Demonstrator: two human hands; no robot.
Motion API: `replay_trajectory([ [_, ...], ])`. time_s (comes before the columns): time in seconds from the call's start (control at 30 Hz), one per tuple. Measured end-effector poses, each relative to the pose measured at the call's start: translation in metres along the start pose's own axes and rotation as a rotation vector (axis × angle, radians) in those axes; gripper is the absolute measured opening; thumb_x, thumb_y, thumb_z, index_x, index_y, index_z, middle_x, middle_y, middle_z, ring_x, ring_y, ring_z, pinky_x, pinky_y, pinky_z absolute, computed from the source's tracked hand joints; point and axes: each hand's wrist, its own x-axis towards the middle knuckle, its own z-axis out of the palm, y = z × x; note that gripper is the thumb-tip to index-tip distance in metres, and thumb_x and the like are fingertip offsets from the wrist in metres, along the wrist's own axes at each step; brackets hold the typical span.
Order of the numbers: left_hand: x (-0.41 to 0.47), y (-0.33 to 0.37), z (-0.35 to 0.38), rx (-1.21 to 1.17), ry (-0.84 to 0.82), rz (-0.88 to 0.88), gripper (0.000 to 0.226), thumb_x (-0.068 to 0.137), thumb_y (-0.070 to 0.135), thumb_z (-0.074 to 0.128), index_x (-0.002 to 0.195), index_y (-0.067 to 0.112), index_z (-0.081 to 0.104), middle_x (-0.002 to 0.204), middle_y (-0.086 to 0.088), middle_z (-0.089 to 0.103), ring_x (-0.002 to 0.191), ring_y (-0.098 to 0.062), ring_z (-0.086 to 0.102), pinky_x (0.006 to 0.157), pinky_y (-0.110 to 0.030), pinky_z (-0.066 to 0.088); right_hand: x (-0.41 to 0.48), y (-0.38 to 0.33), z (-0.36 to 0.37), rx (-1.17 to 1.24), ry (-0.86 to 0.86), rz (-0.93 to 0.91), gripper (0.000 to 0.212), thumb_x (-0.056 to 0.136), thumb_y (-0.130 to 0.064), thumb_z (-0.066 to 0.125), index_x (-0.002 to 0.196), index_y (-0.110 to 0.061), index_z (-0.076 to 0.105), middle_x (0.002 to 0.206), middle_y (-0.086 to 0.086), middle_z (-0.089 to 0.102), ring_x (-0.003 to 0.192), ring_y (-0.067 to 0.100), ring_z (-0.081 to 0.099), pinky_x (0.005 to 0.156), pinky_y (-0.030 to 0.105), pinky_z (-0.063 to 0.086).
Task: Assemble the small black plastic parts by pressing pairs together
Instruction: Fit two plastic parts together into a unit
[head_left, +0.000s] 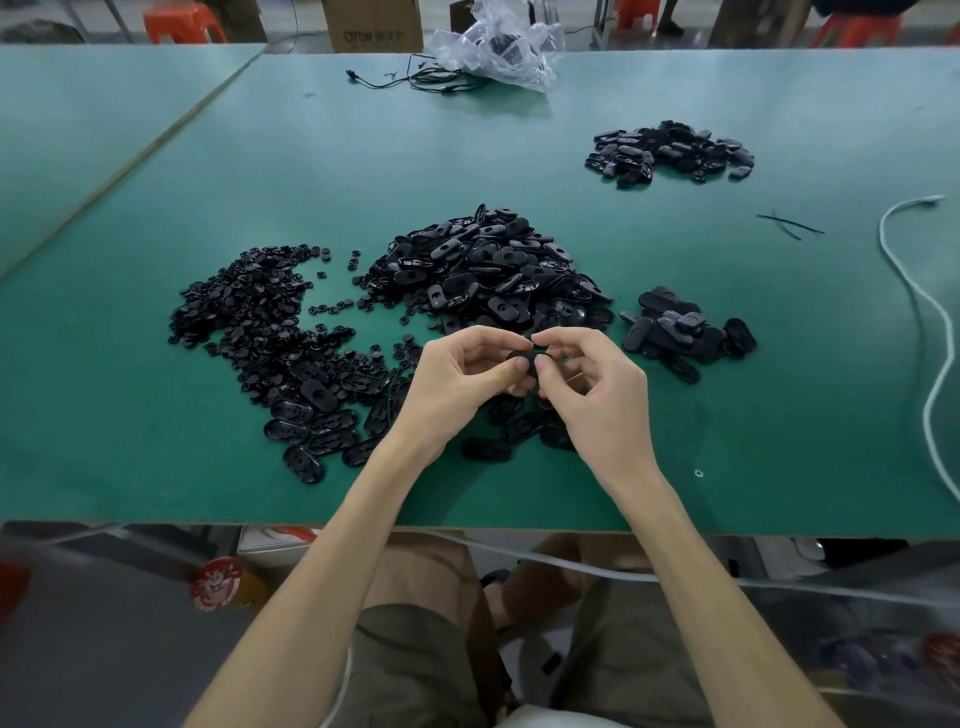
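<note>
Right now the left hand (457, 387) and the right hand (597, 397) both pinch one small black oval plastic part (527, 359) between them, just over the green table (156, 441). Its long side seems to run left to right, with a thumb at each end, ready to squeeze.

Two hands (457, 384) (592, 395), one heap of small round parts (244, 306), three heaps of oval parts (488, 270), one clear bag (498, 47), one white cable (914, 312).

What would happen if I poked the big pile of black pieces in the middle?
Probably it would spill apart: the middle pile is loose pieces heaped on each other, not joined. Each looks small, flat and likely light, so they'd slide on the green table rather than roll.
</note>
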Motion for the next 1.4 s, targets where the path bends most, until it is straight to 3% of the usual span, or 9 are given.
replay_trajectory([
  [0.33, -0.0004, 0.0001, 0.0005, 0.055, -0.017, 0.006, 0.020, 0.089, 0.001, 0.079, 0.109, 0.002, 0.074, 0.086, -0.004, 0.078, 0.073, -0.015, 0.073, 0.078, -0.024, 0.059, -0.0004, 0.0007, -0.0006, -0.002, -0.006, -0.003, 0.024, 0.094, -0.002, 0.072, 0.103, -0.024, 0.074, 0.092, 0.002, 0.072, 0.071, 0.012, 0.075, 0.070, 0.032, 0.062],
  [0.6, -0.0007, 0.0013, 0.0006, 0.093, 0.003, 0.004, 0.017, 0.092, -0.004, 0.073, 0.105, 0.006, 0.073, 0.087, -0.006, 0.077, 0.073, -0.018, 0.073, 0.079, -0.028, 0.061, -0.0004, 0.0033, 0.0020, 0.003, -0.013, -0.004, 0.019, 0.097, -0.005, 0.070, 0.106, -0.021, 0.074, 0.097, -0.004, 0.073, 0.080, 0.015, 0.075, 0.076, 0.032, 0.062],
  [0.8, -0.0007, 0.0019, 0.0016, 0.114, 0.044, 0.020, 0.023, 0.092, -0.011, 0.065, 0.103, 0.006, 0.074, 0.087, 0.001, 0.078, 0.074, -0.015, 0.075, 0.077, -0.022, 0.059, 0.0004, 0.0039, 0.0039, -0.057, -0.018, -0.048, 0.017, 0.098, -0.007, 0.068, 0.108, -0.020, 0.073, 0.103, -0.008, 0.070, 0.084, 0.010, 0.072, 0.073, 0.020, 0.057],
  [1.03, -0.0005, 0.0016, 0.0018, 0.137, 0.075, 0.045, 0.024, 0.091, -0.013, 0.064, 0.101, 0.005, 0.074, 0.087, 0.002, 0.079, 0.075, -0.013, 0.076, 0.075, -0.019, 0.058, 0.0010, 0.0037, 0.0050, -0.070, -0.036, -0.044, 0.019, 0.094, -0.007, 0.073, 0.109, -0.019, 0.073, 0.096, -0.009, 0.069, 0.087, 0.010, 0.066, 0.076, 0.019, 0.055],
  [1.33, -0.0007, -0.0003, 0.0000, 0.087, 0.063, 0.052, 0.021, 0.092, -0.007, 0.071, 0.106, 0.007, 0.077, 0.093, -0.003, 0.080, 0.083, -0.015, 0.078, 0.078, -0.020, 0.059, 0.0003, 0.0016, 0.0030, -0.043, -0.026, -0.058, 0.025, 0.093, -0.004, 0.074, 0.109, -0.024, 0.072, 0.099, -0.004, 0.067, 0.085, 0.007, 0.064, 0.073, 0.016, 0.054],
  [1.4, -0.0011, 0.0003, -0.0005, 0.038, 0.036, 0.045, 0.020, 0.092, -0.001, 0.075, 0.109, 0.009, 0.078, 0.094, -0.009, 0.081, 0.087, -0.022, 0.079, 0.082, -0.025, 0.061, 0.0000, 0.0018, 0.0020, -0.036, 0.001, -0.047, 0.026, 0.095, -0.004, 0.073, 0.108, -0.027, 0.071, 0.101, -0.003, 0.068, 0.086, 0.009, 0.065, 0.074, 0.022, 0.058],
])
